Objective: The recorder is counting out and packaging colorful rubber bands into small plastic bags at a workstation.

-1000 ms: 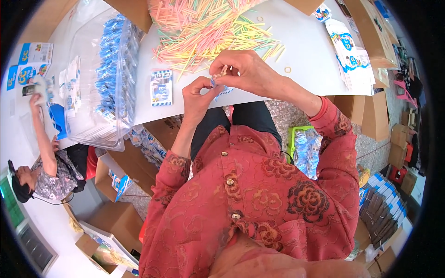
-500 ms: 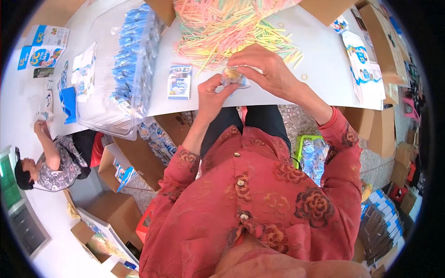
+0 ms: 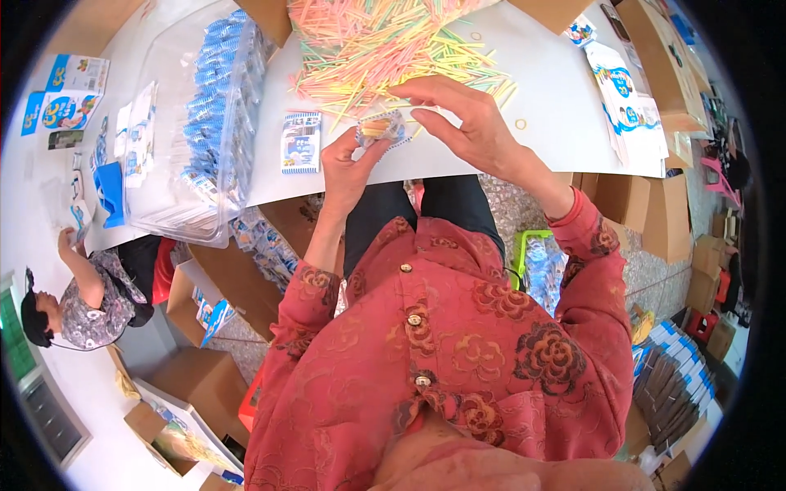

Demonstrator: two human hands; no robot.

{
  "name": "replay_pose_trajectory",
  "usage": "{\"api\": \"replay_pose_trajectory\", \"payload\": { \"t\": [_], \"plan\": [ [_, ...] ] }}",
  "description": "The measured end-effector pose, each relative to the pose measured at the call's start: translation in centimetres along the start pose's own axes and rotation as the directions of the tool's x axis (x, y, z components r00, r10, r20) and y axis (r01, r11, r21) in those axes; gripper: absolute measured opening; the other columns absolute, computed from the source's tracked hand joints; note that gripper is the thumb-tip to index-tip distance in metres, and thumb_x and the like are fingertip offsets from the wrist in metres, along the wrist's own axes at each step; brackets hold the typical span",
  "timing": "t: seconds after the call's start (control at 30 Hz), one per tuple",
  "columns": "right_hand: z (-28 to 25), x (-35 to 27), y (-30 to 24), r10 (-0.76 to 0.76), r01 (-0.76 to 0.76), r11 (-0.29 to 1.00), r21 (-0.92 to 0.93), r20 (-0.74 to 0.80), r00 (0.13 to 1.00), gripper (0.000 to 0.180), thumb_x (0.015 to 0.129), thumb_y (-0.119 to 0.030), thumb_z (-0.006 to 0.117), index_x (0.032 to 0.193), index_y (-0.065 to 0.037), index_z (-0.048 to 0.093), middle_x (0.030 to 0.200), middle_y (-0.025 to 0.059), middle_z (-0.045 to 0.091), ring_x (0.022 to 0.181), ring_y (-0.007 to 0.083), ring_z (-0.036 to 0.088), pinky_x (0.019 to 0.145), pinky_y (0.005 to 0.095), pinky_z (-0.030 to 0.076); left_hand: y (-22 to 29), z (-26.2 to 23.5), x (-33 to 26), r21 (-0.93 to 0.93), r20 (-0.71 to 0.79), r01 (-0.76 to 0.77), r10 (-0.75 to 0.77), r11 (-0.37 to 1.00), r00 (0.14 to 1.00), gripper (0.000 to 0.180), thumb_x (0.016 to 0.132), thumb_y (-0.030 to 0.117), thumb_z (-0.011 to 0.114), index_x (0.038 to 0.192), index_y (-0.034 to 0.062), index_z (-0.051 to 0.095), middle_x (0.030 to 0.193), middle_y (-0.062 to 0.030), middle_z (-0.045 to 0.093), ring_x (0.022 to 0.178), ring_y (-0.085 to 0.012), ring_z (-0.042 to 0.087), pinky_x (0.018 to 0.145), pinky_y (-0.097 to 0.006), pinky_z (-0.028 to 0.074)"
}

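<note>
My left hand (image 3: 347, 170) pinches a small clear plastic packet (image 3: 396, 131) with a blue-and-white edge, held over the table near its front edge. Something yellowish and pink shows in the packet, too small to make out. My right hand (image 3: 473, 127) hovers just right of the packet, thumb and fingers apart, with nothing visible between them. Just beyond both hands lies a heap of thin pink, yellow and green sticks (image 3: 393, 61). Left of my left hand, a flat blue-and-white packet (image 3: 301, 142) rests on the table.
A clear plastic tub (image 3: 147, 196) with rows of blue packets (image 3: 214, 106) stands at the left. White-and-blue printed bags (image 3: 622, 102) lie at the right. Cardboard boxes (image 3: 667, 217) and a green basket (image 3: 540, 258) sit below table level. Another person (image 3: 98, 295) works at the far left.
My right hand has come away from the packet, and its fingers have spread. The packet stays in my left hand. The whole view has shifted slightly.
</note>
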State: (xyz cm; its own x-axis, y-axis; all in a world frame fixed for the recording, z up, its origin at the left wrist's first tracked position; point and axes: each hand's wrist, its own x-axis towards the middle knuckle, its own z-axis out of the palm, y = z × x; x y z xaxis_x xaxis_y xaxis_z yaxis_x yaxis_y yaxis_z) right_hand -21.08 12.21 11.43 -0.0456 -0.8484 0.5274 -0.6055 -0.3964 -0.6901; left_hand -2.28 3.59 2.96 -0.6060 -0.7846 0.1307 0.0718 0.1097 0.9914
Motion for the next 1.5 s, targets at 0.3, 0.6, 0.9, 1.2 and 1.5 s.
{"api": "replay_pose_trajectory", "payload": {
  "t": [0.3, 0.6, 0.9, 1.2, 1.5],
  "plan": [
    [6.3, -9.2, 3.7, 0.385, -0.493, 0.869, 0.036, 0.578, 0.72, 0.015, 0.085, -0.012, 0.057, 0.093, -0.004, 0.065, 0.079, 0.0155, 0.066, 0.072, 0.0264, 0.067, 0.066, 0.0372, 0.052, -0.6, -3.4, -0.3, 0.139, -0.199, 0.037, -0.008, 0.99, 0.98, 0.014, 0.081, 0.006, 0.072, 0.093, -0.0014, 0.07, 0.085, 0.0007, 0.068, 0.075, -0.0033, 0.055, 0.069, -0.021, 0.045],
    [19.9, -22.6, 15.1, 0.553, -0.33, 0.833, -0.444, 0.672, 0.492, 0.025, 0.083, -0.013, 0.051, 0.104, 0.001, 0.055, 0.09, 0.0239, 0.065, 0.083, 0.0398, 0.064, 0.071, 0.0468, 0.051, 0.0, -3.9, -1.4, 0.078, -0.212, -0.068, 0.083, 0.995, 0.974, 0.012, 0.081, 0.008, 0.073, 0.088, -0.0016, 0.069, 0.081, 0.0032, 0.065, 0.07, -0.0017, 0.049, 0.062, -0.019, 0.04],
    [19.8, -23.8, 12.6, 0.677, -0.313, 0.735, -0.601, 0.627, 0.384, 0.035, 0.082, -0.023, 0.057, 0.111, -0.005, 0.057, 0.106, 0.0181, 0.065, 0.099, 0.034, 0.064, 0.082, 0.047, 0.051, 2.5, -3.0, -2.5, 0.009, -0.136, -0.137, 0.136, 0.991, 0.981, 0.02, 0.083, 0.001, 0.07, 0.102, -0.004, 0.068, 0.091, -0.002, 0.067, 0.079, -0.006, 0.058, 0.073, -0.021, 0.046],
    [19.1, -24.7, 13.6, 0.645, -0.405, 0.765, -0.501, 0.596, 0.479, 0.036, 0.078, -0.028, 0.062, 0.105, -0.005, 0.064, 0.107, 0.0155, 0.066, 0.099, 0.0339, 0.063, 0.082, 0.0443, 0.049, 6.7, -0.4, -1.5, 0.035, -0.042, -0.277, 0.278, 0.96, 0.96, 0.019, 0.085, 0.002, 0.066, 0.102, -0.0075, 0.067, 0.096, -0.0079, 0.068, 0.083, -0.0095, 0.061, 0.078, -0.023, 0.049],
    [18.5, -23.3, 12.4, 0.671, -0.371, 0.741, -0.559, 0.611, 0.419, 0.035, 0.074, -0.024, 0.063, 0.101, -0.003, 0.07, 0.104, 0.0171, 0.067, 0.098, 0.0329, 0.064, 0.084, 0.0421, 0.049, 8.6, -0.6, -2.9, 0.086, -0.062, -0.319, 0.325, 0.944, 0.944, 0.018, 0.085, 0.002, 0.068, 0.1, -0.0064, 0.068, 0.094, -0.0076, 0.069, 0.081, -0.0094, 0.062, 0.077, -0.022, 0.048]
  ]
}}
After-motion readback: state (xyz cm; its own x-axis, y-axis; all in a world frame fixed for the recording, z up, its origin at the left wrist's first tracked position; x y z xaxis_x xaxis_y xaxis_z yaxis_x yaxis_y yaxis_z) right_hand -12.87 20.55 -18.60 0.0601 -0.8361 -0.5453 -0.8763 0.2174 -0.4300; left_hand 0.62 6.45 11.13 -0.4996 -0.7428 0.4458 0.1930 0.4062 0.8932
